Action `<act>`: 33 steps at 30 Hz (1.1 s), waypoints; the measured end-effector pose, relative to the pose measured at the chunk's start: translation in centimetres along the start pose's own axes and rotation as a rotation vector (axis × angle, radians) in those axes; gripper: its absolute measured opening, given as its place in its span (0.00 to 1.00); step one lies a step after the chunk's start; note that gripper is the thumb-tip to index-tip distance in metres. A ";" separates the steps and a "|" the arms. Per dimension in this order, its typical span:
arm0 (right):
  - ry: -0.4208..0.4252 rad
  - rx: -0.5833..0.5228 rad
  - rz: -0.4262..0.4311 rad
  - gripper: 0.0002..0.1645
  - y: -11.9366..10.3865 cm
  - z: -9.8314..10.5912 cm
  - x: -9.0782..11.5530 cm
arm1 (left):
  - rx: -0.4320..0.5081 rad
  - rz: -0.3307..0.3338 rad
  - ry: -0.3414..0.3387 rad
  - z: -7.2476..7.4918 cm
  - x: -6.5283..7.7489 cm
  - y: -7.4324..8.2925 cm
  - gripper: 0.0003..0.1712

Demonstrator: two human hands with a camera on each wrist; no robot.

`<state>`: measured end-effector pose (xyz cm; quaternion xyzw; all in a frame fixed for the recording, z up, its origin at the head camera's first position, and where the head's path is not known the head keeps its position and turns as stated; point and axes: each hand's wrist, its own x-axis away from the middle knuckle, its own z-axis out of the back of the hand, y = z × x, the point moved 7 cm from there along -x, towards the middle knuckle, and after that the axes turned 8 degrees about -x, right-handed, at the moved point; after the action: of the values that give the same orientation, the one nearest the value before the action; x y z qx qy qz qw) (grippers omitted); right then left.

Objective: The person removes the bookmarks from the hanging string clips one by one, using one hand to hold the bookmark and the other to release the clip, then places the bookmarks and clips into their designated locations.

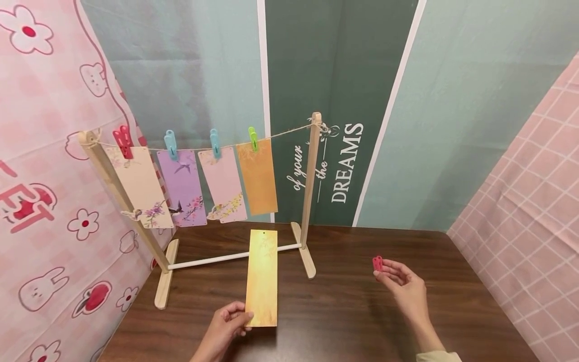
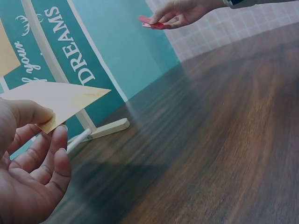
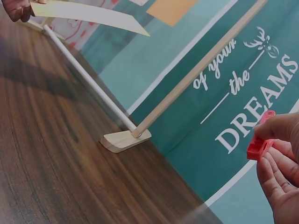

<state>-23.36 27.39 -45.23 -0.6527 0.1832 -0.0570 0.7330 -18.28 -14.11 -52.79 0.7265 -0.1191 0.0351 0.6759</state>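
My left hand (image 1: 227,322) pinches the lower left corner of a yellow card (image 1: 262,281), which has a small hole near its top edge. In the left wrist view, the thumb lies on top of the card (image 2: 60,100) and fingers are below it. Off to the right, my right hand (image 1: 407,291) pinches a red clothespin (image 1: 377,264) between thumb and fingers; the right wrist view shows the clothespin (image 3: 261,142) close up. Ahead, a string (image 1: 289,132) carries a cream card (image 1: 141,188), a purple card (image 1: 182,186), a pink card (image 1: 223,183) and an orange card (image 1: 258,178), each clipped by a clothespin.
The string runs between two wooden posts (image 1: 309,186) with flat feet (image 1: 303,251), joined low down by a white rod (image 1: 208,260). The stand is on a dark wooden table (image 1: 344,311). Printed cloths (image 1: 50,151) hang at the left, back and right.
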 end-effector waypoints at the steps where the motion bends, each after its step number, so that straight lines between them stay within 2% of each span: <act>1: 0.003 0.004 -0.004 0.24 0.1 0.0 0.0 | -0.003 0.008 0.000 0.1 0.0 -0.1 0.04; 16: 0.023 0.029 -0.072 0.24 1.7 0.3 0.2 | -0.062 0.062 -0.067 1.1 -0.1 -1.9 0.04; 33: 0.025 0.101 -0.124 0.25 3.8 0.5 0.7 | -0.069 0.064 -0.148 1.6 0.0 -3.1 0.09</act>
<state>-23.17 28.18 -49.05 -0.6241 0.1483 -0.1197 0.7577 -17.78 -15.55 -55.98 0.6993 -0.1930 -0.0010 0.6883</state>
